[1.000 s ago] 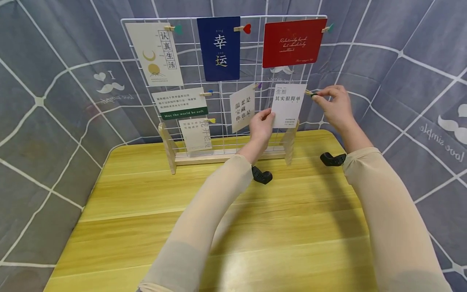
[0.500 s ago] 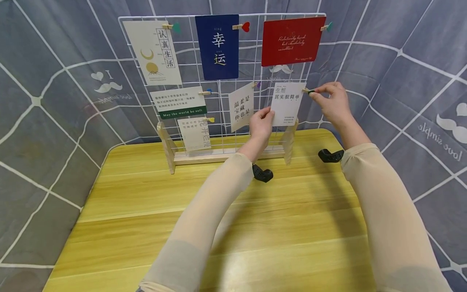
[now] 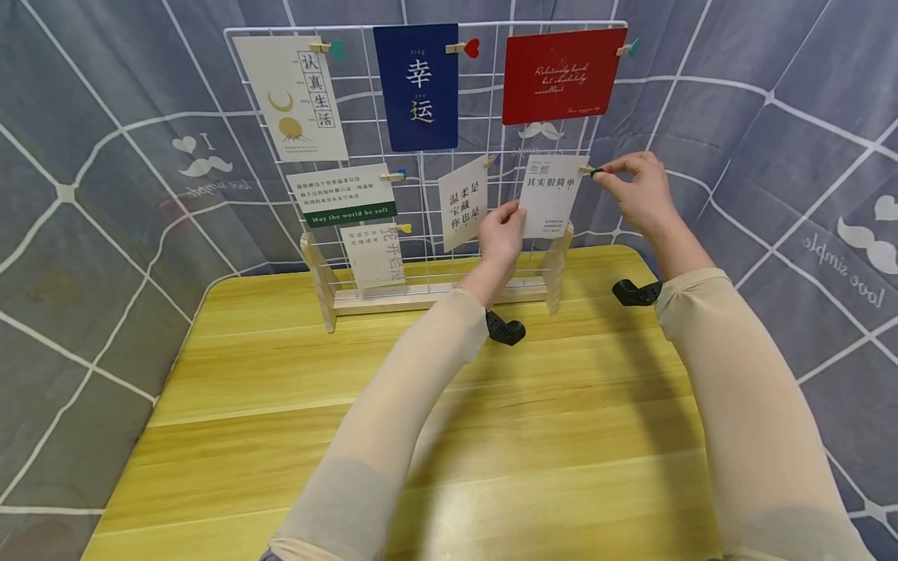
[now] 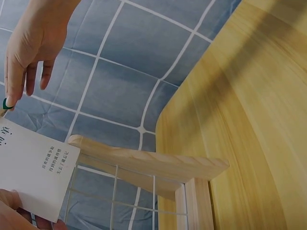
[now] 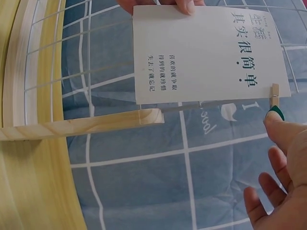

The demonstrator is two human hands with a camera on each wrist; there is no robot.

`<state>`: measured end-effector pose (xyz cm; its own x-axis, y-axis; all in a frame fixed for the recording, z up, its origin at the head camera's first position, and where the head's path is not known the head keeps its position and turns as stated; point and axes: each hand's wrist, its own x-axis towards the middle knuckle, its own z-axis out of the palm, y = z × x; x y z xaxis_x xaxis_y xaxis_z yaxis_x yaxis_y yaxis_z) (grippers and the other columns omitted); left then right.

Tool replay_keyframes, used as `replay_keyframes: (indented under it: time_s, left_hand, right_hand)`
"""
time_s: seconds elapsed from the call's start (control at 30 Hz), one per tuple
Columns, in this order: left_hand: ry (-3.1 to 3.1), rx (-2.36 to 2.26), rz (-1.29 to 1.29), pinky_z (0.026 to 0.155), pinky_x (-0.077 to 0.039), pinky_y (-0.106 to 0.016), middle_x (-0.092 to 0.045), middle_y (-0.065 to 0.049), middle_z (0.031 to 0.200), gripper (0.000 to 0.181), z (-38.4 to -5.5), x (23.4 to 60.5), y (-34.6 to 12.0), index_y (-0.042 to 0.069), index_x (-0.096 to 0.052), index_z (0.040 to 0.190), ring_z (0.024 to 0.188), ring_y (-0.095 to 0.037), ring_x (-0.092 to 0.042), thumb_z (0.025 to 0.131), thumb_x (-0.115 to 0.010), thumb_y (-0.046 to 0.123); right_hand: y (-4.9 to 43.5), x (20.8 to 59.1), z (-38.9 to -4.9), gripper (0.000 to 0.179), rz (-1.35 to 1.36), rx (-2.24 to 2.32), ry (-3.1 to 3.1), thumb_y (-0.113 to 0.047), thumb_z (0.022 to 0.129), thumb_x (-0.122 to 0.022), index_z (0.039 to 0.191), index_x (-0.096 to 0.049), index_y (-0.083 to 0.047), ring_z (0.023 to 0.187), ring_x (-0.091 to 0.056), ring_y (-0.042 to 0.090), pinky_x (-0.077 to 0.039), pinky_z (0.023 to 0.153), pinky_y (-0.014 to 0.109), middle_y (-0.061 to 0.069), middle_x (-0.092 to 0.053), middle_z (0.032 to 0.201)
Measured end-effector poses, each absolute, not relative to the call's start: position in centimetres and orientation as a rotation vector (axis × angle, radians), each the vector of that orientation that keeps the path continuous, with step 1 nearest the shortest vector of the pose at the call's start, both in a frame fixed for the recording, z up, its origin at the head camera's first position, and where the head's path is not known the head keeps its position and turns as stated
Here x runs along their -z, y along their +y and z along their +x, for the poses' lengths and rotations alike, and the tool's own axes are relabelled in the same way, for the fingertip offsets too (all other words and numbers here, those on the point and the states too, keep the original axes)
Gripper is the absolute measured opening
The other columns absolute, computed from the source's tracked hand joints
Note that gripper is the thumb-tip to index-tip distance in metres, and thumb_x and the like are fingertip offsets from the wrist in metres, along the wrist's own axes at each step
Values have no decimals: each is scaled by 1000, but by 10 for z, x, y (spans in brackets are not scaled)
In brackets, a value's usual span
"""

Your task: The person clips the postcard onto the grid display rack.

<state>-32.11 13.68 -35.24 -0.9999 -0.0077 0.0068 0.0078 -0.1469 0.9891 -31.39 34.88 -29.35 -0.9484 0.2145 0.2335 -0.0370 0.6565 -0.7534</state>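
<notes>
My left hand [image 3: 501,232] pinches the left edge of a white card [image 3: 550,204] with Chinese lettering, which stands against the lower right of a white wire grid rack [image 3: 491,273]. In the right wrist view, the left thumb lies on the face of the card [image 5: 192,52]. My right hand [image 3: 640,187] pinches a small wooden clothespin [image 5: 275,96] with a green end between thumb and finger. The clothespin's tip sits over the card's right edge near the top corner. Whether it also grips the grid wire is hard to tell.
Other cards hang clipped on the grid: a red card [image 3: 561,78], a blue card [image 3: 417,89], and several white ones, such as the tilted card [image 3: 463,204] beside my left hand. The rack's wooden foot [image 3: 557,269] stands on the yellow wooden table [image 3: 421,436]. A grey checked curtain [image 3: 737,156] surrounds it.
The clothespin in my right hand has moved left, from beside the card onto its right edge. My left hand keeps holding the card in place.
</notes>
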Motion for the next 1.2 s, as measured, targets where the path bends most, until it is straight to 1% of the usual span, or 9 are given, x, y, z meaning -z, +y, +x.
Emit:
replay_keyframes:
  time_s: [0.17, 0.43, 0.5, 0.6, 0.73, 0.9, 1.0, 1.1, 1.2]
  left_hand:
    - [-2040, 2372, 15, 89, -53, -23, -69, -8, 119, 29, -322, 352, 136, 4, -70, 130, 109, -18, -66, 104, -61, 12]
    - [-2017, 2355, 8, 85, -54, -22, -69, -9, 112, 25, -321, 352, 138, 1, -70, 125, 102, -19, -66, 102, -63, 7]
    - [-2005, 2362, 3, 84, -54, -21, -68, -9, 111, 25, -319, 352, 138, 0, -69, 125, 101, -18, -65, 101, -63, 5]
    - [-1986, 2368, -8, 83, -53, -22, -66, -9, 110, 24, -318, 352, 137, 0, -69, 124, 99, -17, -63, 101, -63, 5]
    - [-1967, 2369, -15, 82, -52, -22, -64, -7, 109, 24, -316, 354, 136, 0, -68, 124, 97, -14, -59, 101, -64, 6]
    - [-1960, 2376, -6, 83, -51, -22, -60, -4, 108, 25, -314, 356, 134, 1, -65, 126, 100, -13, -57, 101, -64, 8]
    - [-1966, 2373, 2, 86, -51, -22, -58, -4, 111, 28, -312, 357, 135, 2, -63, 128, 103, -14, -56, 101, -65, 9]
    - [-1976, 2369, 14, 89, -50, -23, -56, -6, 118, 33, -308, 359, 135, 3, -60, 131, 106, -16, -56, 100, -67, 11]
    - [-1971, 2396, 3, 93, -49, -27, -52, -9, 128, 41, -300, 364, 135, 3, -53, 137, 115, -22, -54, 100, -67, 13]
  right_hand:
    - [347, 293, -314, 46, -152, -1201, -2558, -39, 103, -61, 133, -66, -4, 140, -29, 25, -31, 113, 44, 11, -39, 145]
    - [348, 297, -313, 45, -99, -1242, -2501, -35, 103, -62, 136, -66, -4, 137, -36, 26, -35, 110, 43, 14, -44, 143]
    - [348, 298, -313, 44, -67, -1252, -2484, -33, 103, -62, 136, -66, -4, 135, -38, 25, -36, 107, 40, 14, -47, 141]
    - [347, 301, -314, 44, -55, -1258, -2460, -31, 102, -63, 137, -65, -5, 124, -41, 20, -38, 97, 32, 10, -51, 134]
    - [346, 305, -314, 45, -70, -1279, -2450, -30, 102, -64, 141, -63, -7, 111, -40, 11, -38, 86, 26, 6, -50, 129]
    - [346, 309, -314, 48, -73, -1298, -2458, -29, 103, -62, 146, -58, -9, 113, -41, 12, -40, 85, 25, 11, -48, 137]
    - [346, 310, -313, 48, -71, -1298, -2461, -30, 103, -61, 147, -57, -9, 115, -42, 14, -41, 85, 25, 13, -48, 140]
    - [347, 311, -311, 49, -73, -1299, -2475, -32, 104, -59, 148, -56, -11, 117, -42, 16, -40, 86, 26, 13, -47, 143]
    - [350, 314, -308, 50, -83, -1281, -2500, -35, 105, -57, 149, -55, -13, 120, -42, 19, -40, 89, 28, 13, -46, 145]
